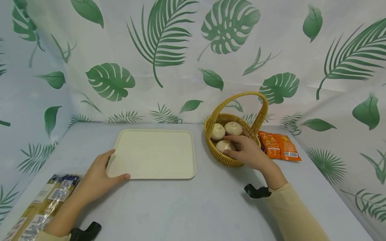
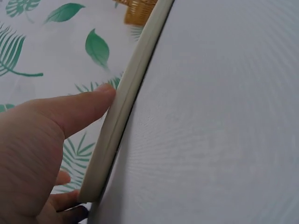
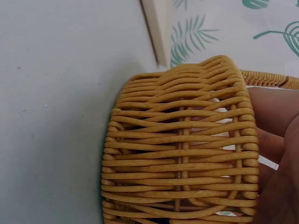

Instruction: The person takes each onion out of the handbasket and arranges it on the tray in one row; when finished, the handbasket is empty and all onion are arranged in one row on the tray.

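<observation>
My left hand (image 1: pixel 98 177) rests at the near left corner of a cream rectangular tray (image 1: pixel 156 154), thumb spread along the front edge and fingers at the left edge. In the left wrist view the thumb tip touches the tray's rim (image 2: pixel 122 102). My right hand (image 1: pixel 247 152) reaches into a woven basket (image 1: pixel 224 161) with a tall handle. Thumb and index finger hold the front one of several pale round onions (image 1: pixel 223 146). Two others, one onion (image 1: pixel 217 132) at the left and one onion (image 1: pixel 233 128) behind, lie beside it. The basket wall (image 3: pixel 182 149) hides most fingers in the right wrist view.
Orange snack packets (image 1: pixel 278 146) lie right of the basket, partly behind it. Long clear-wrapped packages (image 1: pixel 45 204) with labels lie at the left, under the left forearm. A leaf-printed cloth (image 1: pixel 169 93) rises behind the pale table (image 1: pixel 181 211).
</observation>
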Action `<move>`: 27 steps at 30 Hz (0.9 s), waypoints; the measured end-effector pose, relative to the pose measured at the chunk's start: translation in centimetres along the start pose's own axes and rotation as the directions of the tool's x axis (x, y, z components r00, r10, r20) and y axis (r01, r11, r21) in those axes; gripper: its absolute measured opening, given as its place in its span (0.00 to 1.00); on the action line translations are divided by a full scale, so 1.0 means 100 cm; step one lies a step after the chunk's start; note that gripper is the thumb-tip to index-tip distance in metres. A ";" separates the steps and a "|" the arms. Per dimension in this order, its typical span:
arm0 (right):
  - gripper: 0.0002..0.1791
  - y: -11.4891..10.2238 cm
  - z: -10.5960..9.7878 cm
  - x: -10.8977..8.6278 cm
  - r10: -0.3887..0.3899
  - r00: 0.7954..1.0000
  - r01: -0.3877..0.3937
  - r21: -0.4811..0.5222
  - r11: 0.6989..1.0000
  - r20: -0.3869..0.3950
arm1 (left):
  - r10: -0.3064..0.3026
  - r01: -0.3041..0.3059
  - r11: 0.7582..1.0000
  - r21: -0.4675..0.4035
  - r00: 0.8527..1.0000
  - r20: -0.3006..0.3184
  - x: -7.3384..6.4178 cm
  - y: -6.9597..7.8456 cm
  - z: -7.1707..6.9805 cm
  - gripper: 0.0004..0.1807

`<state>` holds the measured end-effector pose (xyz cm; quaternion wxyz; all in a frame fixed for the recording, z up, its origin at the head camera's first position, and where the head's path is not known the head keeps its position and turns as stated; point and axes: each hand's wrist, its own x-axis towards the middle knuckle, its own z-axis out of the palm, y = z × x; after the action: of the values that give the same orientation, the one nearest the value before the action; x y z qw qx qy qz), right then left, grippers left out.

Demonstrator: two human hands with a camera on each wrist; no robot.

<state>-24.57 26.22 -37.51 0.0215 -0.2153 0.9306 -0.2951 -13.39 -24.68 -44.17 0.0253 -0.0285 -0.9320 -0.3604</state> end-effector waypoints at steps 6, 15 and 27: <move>0.27 0.001 0.002 0.002 -0.027 1.000 0.027 -0.013 1.000 0.002 | -0.018 0.018 1.000 -0.010 1.000 0.004 0.000 -0.008 0.001 0.67; 0.26 0.001 0.004 0.002 -0.008 1.000 0.008 -0.022 1.000 0.015 | -0.014 0.013 1.000 0.023 1.000 0.011 0.001 -0.010 0.001 0.67; 0.26 -0.001 0.002 0.002 0.003 1.000 -0.003 -0.020 1.000 0.001 | -0.011 0.011 1.000 0.019 1.000 -0.005 0.002 -0.013 0.002 0.67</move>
<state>-24.72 25.99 -37.59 0.0203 -0.2141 0.9339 -0.2855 -13.73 -25.48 -45.21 0.0259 -0.0222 -0.9354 -0.3519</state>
